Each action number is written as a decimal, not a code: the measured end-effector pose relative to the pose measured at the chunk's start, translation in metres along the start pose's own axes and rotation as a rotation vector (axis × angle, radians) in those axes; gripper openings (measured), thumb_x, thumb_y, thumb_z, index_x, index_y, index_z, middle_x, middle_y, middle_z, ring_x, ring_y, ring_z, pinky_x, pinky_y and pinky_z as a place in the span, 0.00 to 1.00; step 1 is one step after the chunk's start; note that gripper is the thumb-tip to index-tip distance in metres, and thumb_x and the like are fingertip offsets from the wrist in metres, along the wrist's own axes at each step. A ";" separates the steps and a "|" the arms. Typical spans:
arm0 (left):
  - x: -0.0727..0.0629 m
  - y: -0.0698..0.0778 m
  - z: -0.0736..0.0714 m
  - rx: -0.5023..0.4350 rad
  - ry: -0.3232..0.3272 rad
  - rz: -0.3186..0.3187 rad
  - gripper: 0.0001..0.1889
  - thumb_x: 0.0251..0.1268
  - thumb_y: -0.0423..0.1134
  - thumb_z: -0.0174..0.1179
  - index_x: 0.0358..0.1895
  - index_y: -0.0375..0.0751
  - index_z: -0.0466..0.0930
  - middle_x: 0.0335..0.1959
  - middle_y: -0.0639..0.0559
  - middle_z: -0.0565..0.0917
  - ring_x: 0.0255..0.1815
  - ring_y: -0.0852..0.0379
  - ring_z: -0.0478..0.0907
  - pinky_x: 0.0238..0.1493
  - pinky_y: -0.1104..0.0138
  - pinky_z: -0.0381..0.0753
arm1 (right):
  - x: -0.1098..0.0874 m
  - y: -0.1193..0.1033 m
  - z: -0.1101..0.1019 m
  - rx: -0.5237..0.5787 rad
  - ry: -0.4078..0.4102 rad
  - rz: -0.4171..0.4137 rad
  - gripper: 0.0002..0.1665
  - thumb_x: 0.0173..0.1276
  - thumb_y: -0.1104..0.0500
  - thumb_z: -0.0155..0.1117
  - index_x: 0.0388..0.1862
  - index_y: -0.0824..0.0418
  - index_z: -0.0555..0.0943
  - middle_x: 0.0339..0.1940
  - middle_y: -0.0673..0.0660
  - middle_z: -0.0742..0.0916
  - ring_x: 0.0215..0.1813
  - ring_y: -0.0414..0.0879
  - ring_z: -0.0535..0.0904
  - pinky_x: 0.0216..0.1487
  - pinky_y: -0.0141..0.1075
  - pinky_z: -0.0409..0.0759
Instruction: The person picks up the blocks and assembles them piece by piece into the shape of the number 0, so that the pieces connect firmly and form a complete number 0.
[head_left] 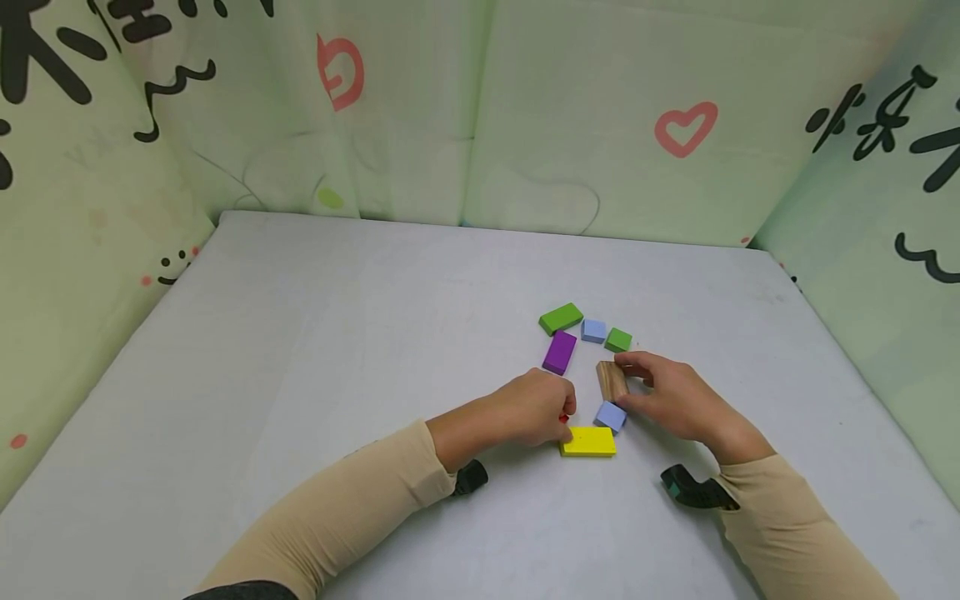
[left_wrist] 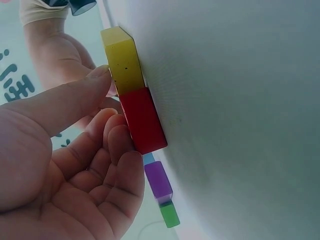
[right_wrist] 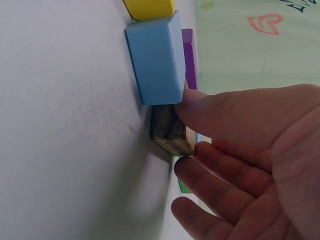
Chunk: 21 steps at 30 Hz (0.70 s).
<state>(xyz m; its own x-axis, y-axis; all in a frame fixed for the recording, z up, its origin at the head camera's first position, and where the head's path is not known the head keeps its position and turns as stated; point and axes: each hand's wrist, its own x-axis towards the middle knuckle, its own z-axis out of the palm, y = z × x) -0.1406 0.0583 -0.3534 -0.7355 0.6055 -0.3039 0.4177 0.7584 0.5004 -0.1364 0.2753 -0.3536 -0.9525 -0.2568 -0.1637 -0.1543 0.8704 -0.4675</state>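
Observation:
My left hand (head_left: 534, 408) holds the red block (left_wrist: 144, 120) with curled fingers, and its thumb touches the yellow block (head_left: 588, 442) at the near end. Red and yellow meet end to end in the left wrist view; from the head view, the left hand hides most of the red one. Between right thumb and fingertips, my right hand (head_left: 675, 398) pinches the striped wooden block (head_left: 611, 380). A light blue block (head_left: 611, 417) sits between the wooden and yellow blocks, close to the right thumb (right_wrist: 197, 102).
Farther back, a purple block (head_left: 559, 352), a long green block (head_left: 561, 318), another light blue block (head_left: 593, 331) and a small green block (head_left: 618, 340) continue a loose ring on the white table (head_left: 337, 333). Patterned pale green cloth (head_left: 525, 125) hangs around the table's back and sides.

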 end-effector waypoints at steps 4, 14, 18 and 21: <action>0.000 0.000 0.000 -0.004 -0.003 -0.001 0.11 0.62 0.43 0.72 0.42 0.45 0.81 0.28 0.56 0.78 0.31 0.61 0.73 0.31 0.75 0.73 | 0.000 0.000 0.000 -0.002 0.001 -0.003 0.34 0.68 0.58 0.69 0.68 0.71 0.70 0.62 0.71 0.80 0.62 0.67 0.76 0.60 0.59 0.72; 0.000 0.000 0.001 -0.005 -0.002 -0.005 0.12 0.62 0.43 0.72 0.43 0.45 0.82 0.28 0.56 0.78 0.31 0.61 0.73 0.31 0.75 0.73 | -0.001 0.001 0.000 0.015 -0.002 0.004 0.34 0.68 0.58 0.68 0.69 0.70 0.70 0.62 0.71 0.79 0.61 0.67 0.76 0.59 0.59 0.74; 0.001 0.000 0.000 -0.009 -0.004 0.001 0.11 0.62 0.43 0.72 0.43 0.45 0.82 0.28 0.56 0.78 0.31 0.61 0.73 0.31 0.75 0.73 | -0.001 0.001 0.001 0.025 -0.003 0.006 0.34 0.68 0.58 0.68 0.69 0.69 0.70 0.62 0.72 0.79 0.60 0.67 0.77 0.58 0.59 0.75; 0.001 0.000 0.000 -0.010 -0.005 0.002 0.11 0.62 0.43 0.72 0.43 0.45 0.82 0.28 0.56 0.78 0.31 0.61 0.73 0.32 0.75 0.73 | -0.002 0.001 0.001 0.019 0.003 0.006 0.35 0.68 0.57 0.68 0.70 0.69 0.69 0.62 0.72 0.79 0.60 0.67 0.77 0.58 0.59 0.75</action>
<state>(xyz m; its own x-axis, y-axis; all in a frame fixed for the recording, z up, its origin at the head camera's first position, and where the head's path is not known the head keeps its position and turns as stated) -0.1411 0.0584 -0.3540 -0.7320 0.6083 -0.3068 0.4139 0.7548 0.5089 -0.1344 0.2765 -0.3547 -0.9543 -0.2503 -0.1634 -0.1437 0.8635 -0.4834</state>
